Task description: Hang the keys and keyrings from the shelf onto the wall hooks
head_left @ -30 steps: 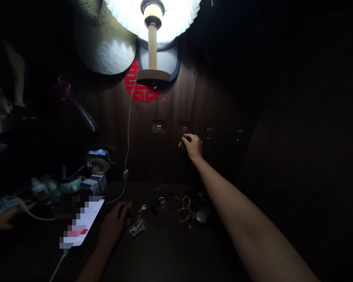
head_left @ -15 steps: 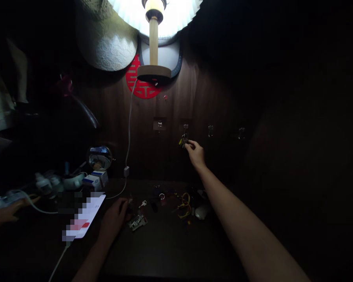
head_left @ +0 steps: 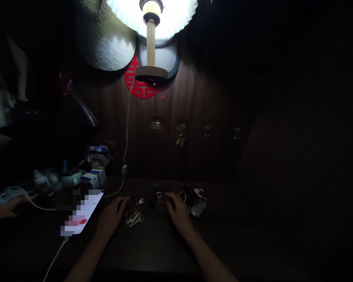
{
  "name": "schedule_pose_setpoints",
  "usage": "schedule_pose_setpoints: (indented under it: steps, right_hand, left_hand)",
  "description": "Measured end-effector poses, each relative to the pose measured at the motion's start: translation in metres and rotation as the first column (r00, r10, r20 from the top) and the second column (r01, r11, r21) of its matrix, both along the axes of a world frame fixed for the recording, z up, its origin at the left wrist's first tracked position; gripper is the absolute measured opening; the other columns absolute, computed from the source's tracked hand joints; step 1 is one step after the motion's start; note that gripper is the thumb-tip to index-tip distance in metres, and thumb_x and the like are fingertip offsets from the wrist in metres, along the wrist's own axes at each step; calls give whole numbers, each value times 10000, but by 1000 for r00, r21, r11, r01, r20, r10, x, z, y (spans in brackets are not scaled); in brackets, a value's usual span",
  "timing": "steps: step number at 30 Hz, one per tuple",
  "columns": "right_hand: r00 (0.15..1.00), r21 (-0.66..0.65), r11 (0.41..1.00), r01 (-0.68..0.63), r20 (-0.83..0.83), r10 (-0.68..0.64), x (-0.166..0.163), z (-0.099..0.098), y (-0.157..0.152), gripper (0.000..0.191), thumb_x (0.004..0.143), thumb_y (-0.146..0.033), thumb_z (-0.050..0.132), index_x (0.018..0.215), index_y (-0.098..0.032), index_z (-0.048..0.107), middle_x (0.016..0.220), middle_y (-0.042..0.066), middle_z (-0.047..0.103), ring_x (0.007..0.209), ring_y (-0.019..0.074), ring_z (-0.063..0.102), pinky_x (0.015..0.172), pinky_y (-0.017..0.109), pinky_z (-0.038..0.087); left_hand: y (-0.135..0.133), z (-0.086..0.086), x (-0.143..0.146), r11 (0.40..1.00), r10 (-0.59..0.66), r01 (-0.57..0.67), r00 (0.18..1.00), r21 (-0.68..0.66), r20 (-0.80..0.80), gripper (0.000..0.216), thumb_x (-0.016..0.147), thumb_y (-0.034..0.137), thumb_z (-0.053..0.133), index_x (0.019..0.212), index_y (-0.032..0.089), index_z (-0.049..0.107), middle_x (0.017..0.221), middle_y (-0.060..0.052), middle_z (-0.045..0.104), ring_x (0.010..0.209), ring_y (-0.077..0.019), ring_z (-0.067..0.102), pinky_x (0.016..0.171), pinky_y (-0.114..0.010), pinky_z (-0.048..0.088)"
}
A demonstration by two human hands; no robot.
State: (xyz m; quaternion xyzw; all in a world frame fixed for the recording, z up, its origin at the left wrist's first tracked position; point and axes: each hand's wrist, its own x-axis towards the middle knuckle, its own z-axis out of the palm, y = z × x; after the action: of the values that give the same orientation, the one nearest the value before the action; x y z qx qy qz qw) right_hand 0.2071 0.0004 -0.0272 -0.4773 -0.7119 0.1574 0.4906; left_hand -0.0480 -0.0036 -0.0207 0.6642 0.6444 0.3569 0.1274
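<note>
A small bunch of keys (head_left: 181,140) with a yellow tag hangs from a clear hook (head_left: 182,126) on the dark wood wall. My right hand (head_left: 178,211) lies on the dark table, fingers spread over a scatter of keys and rings (head_left: 161,194) with a yellow loop (head_left: 182,195). My left hand (head_left: 111,217) rests on the table with fingers curled beside a metal key bunch (head_left: 133,218); what it holds, if anything, is too dark to tell.
More clear hooks (head_left: 207,130) line the wall. A lit lamp (head_left: 151,35) hangs above a red paper cutting (head_left: 138,84). A phone (head_left: 82,213), a white cable (head_left: 126,129), small boxes (head_left: 92,178), a round mirror (head_left: 97,154) and another person's hand (head_left: 2,207) are at the left.
My right hand let go of the yellow-tagged keys, now hanging on the hook, and dropped down to the table onto the scattered keys. My left hand stayed put.
</note>
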Motion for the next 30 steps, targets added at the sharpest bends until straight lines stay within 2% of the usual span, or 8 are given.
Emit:
schedule_pose_setpoints:
  steps: [3,8,15,21,27,30]
  right_hand:
    - [981,4,997,-79,176,77,-8,-7,-9,342,803,-86,417,1057,-233,592,1072,48,629,1059,196,547,943,369,427]
    - [929,-32,999,-42,367,51,-9,-11,-8,286,792,-59,435,946,-218,616,1006,54,621,991,202,550,876,346,449]
    - [888,-61,998,-16,458,43,-8,-12,-7,250,804,-72,445,892,-218,629,981,47,621,976,199,544,867,337,428]
    - [886,-68,998,-17,461,46,-9,-9,-9,282,795,-55,440,903,-222,639,980,46,623,975,193,550,868,326,431]
    - [867,4,999,-39,497,32,-14,-6,-12,444,761,-25,445,1124,-241,585,1137,60,603,1081,211,516,918,363,421]
    - [843,5,997,-75,535,60,-22,-1,-13,525,774,-23,434,1233,-263,522,1215,57,581,1136,213,494,946,387,404]
  left_hand:
    - [-2,1,1,999,-38,38,999,6,-26,293,859,401,377,937,242,610,933,-16,707,872,-183,656,770,-283,473]
    - [-6,3,6,995,-97,99,990,19,-104,324,850,396,414,997,214,638,1040,-58,692,971,-211,625,854,-338,448]
    - [-8,2,13,959,-259,277,941,54,-218,392,768,481,567,1086,259,627,1052,-51,680,986,-229,590,874,-376,424]
    - [-7,-1,12,911,-388,410,890,49,-240,331,854,397,480,1130,264,607,1134,-53,656,1077,-227,550,942,-403,394]
    - [-7,-5,13,865,-461,492,856,96,-234,303,889,336,438,1137,277,602,1123,-40,671,1039,-195,586,937,-362,426]
    - [-5,-8,12,845,-481,522,836,117,-265,330,870,230,451,1167,286,582,1144,-29,666,1057,-182,584,956,-364,430]
